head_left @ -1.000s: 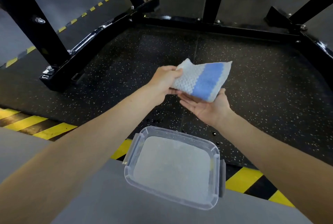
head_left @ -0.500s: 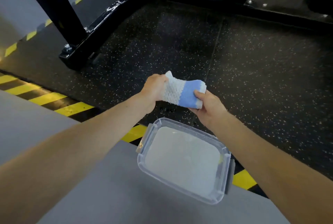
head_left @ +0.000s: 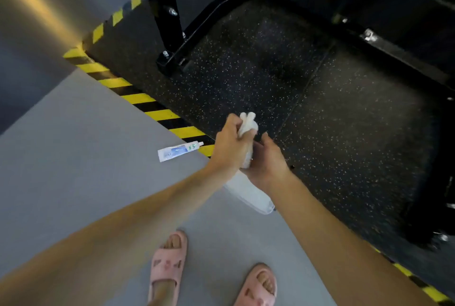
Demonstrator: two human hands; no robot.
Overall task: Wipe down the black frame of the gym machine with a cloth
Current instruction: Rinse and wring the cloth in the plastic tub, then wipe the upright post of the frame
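Farthest left, the black frame (head_left: pixel 161 10) stands on the speckled mat (head_left: pixel 344 133), well apart from the cloth. A toothpaste tube (head_left: pixel 181 151) lies nearer. The left hand (head_left: pixel 230 148) clamps the bunched white cloth (head_left: pixel 248 126) near its top; the right hand (head_left: pixel 268 164) curls round its lower end, above a clear container (head_left: pixel 253 197).

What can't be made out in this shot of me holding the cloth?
Head view, white cloth: mostly wrapped inside the left hand and right hand; only a twisted end shows.
Head view, clear plastic container: largely covered by both wrists; contents unclear.
Head view, white and blue tube: print too small to read.
Head view, black metal frame: cut off at the top and right edges, blurred; dirt cannot be judged.
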